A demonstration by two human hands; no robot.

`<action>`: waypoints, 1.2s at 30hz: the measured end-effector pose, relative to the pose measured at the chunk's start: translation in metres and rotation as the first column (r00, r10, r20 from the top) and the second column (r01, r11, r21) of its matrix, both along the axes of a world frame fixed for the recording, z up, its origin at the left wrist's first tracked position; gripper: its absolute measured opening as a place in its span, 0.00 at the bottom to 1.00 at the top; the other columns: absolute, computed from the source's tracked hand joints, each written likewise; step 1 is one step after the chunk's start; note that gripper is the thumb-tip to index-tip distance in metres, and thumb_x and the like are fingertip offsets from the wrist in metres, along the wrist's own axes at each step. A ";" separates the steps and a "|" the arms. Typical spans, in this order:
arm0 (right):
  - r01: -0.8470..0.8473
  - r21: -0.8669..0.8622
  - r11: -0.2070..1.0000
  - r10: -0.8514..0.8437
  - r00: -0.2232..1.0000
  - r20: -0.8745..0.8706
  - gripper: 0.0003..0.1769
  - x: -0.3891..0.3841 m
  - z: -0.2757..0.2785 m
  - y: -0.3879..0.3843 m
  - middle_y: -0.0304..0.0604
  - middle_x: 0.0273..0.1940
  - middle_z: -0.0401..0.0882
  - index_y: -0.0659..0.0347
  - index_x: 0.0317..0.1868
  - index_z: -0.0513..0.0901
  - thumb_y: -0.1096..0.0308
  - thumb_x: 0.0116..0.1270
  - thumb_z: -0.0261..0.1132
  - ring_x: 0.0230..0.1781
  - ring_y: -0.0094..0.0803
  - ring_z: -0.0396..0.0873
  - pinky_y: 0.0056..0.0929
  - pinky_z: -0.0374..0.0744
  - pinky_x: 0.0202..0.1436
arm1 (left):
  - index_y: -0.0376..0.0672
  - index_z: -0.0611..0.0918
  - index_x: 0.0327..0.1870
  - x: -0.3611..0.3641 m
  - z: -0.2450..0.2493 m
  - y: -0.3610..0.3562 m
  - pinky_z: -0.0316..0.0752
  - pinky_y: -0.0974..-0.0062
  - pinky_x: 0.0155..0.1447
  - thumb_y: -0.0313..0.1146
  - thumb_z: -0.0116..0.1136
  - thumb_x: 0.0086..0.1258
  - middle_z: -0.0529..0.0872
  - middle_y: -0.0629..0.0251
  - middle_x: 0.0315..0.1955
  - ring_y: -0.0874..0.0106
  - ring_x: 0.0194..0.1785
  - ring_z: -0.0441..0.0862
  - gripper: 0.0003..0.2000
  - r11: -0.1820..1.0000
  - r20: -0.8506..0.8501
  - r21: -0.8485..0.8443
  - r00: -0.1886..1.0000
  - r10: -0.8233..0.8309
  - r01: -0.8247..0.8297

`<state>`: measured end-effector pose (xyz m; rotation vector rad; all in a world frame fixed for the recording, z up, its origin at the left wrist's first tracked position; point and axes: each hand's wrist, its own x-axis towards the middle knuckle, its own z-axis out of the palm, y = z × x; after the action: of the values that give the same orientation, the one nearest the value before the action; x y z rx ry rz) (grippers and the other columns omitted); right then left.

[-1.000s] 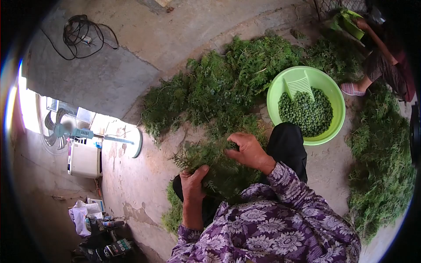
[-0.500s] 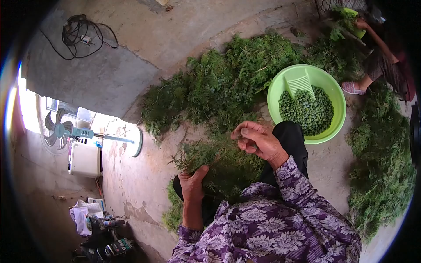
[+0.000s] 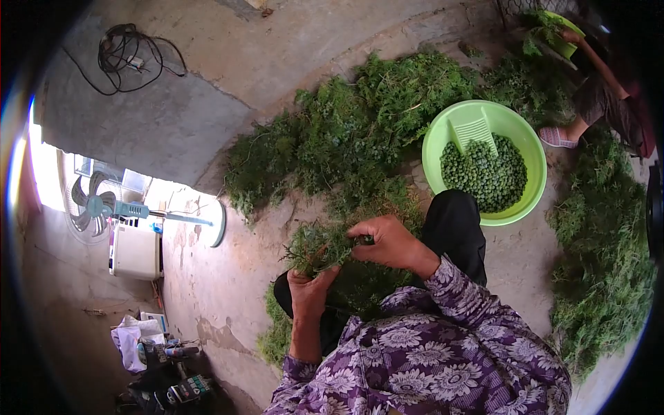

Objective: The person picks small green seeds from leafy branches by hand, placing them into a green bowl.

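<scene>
My left hand (image 3: 310,294) is closed around the stem end of a leafy evergreen sprig (image 3: 315,247), holding it up over my lap. At the sprig's right side, my right hand (image 3: 395,243) has thumb and fingertips pinched together against the foliage; what lies between them is too small to make out. More loose green foliage (image 3: 370,287) rests on my lap below both hands. To the right of my knee stands a light green basin (image 3: 538,181) with a ribbed washboard part, holding many small round green berries (image 3: 484,173).
A long heap of cut evergreen branches (image 3: 346,131) lies ahead, another pile (image 3: 602,277) to the right. At upper right a co-worker's hand (image 3: 571,36) is by foliage and a green container (image 3: 561,47). A standing fan (image 3: 104,204) and coiled cable (image 3: 124,59) are left.
My right hand has moved left and slightly down, from apart in the air to the sprig. The sprig in my left hand is raised a little. The co-worker's green container has shifted slightly.
</scene>
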<state>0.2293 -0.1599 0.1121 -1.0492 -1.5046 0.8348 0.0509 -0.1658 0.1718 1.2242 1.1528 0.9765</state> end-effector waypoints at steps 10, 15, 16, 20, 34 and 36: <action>-0.147 -0.182 0.972 0.131 0.987 -0.097 0.17 0.005 -0.002 0.003 0.38 0.28 0.75 0.64 0.36 0.76 0.68 0.44 0.67 0.30 0.22 0.72 0.23 0.71 0.35 | 0.35 0.80 0.40 0.001 0.000 0.000 0.73 0.80 0.40 0.19 0.59 0.52 0.82 0.65 0.34 0.78 0.35 0.78 0.12 0.996 -0.090 0.063 0.994 -0.059 0.065; -0.274 -0.208 0.939 0.245 0.957 -0.154 0.15 0.006 -0.012 0.006 0.34 0.26 0.72 0.63 0.33 0.75 0.68 0.45 0.68 0.28 0.20 0.69 0.23 0.69 0.31 | 0.35 0.80 0.39 -0.001 -0.002 0.000 0.73 0.80 0.40 0.19 0.60 0.52 0.82 0.65 0.34 0.78 0.35 0.78 0.12 0.996 -0.102 0.056 0.993 -0.061 0.067; -0.273 -0.209 0.939 0.244 0.957 -0.155 0.15 0.006 -0.013 0.006 0.34 0.26 0.72 0.63 0.33 0.75 0.68 0.45 0.68 0.28 0.20 0.69 0.23 0.69 0.31 | 0.35 0.80 0.39 -0.001 -0.003 0.000 0.73 0.80 0.40 0.18 0.60 0.52 0.82 0.65 0.34 0.78 0.35 0.78 0.12 0.997 -0.076 0.038 0.995 -0.059 0.062; -0.295 -0.237 0.926 0.251 0.947 -0.198 0.14 0.008 -0.011 0.006 0.33 0.25 0.71 0.63 0.31 0.75 0.68 0.46 0.68 0.28 0.19 0.68 0.22 0.69 0.32 | 0.35 0.79 0.40 0.001 -0.002 0.001 0.74 0.79 0.40 0.18 0.60 0.52 0.82 0.65 0.34 0.78 0.35 0.78 0.12 0.997 -0.093 0.051 0.994 -0.061 0.066; -0.358 -0.325 0.875 0.100 0.791 -0.603 0.10 0.010 -0.002 0.000 0.34 0.23 0.70 0.63 0.34 0.74 0.67 0.56 0.64 0.21 0.18 0.68 0.18 0.68 0.23 | 0.37 0.79 0.39 0.001 -0.005 0.004 0.76 0.75 0.39 0.20 0.58 0.51 0.82 0.64 0.33 0.73 0.33 0.80 0.13 1.000 0.061 0.002 0.998 -0.016 0.016; -0.119 -0.371 0.921 -0.141 0.787 -0.601 0.09 0.015 -0.017 0.009 0.35 0.22 0.72 0.65 0.35 0.75 0.68 0.58 0.62 0.18 0.17 0.68 0.18 0.69 0.20 | 0.37 0.79 0.39 0.003 0.005 0.002 0.76 0.76 0.39 0.19 0.58 0.51 0.82 0.65 0.32 0.74 0.33 0.80 0.12 0.999 0.111 -0.015 0.993 0.036 -0.035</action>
<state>0.2445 -0.1506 0.0947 -0.9269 -0.7767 1.3587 0.0537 -0.1639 0.1765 1.1280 1.0945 1.0493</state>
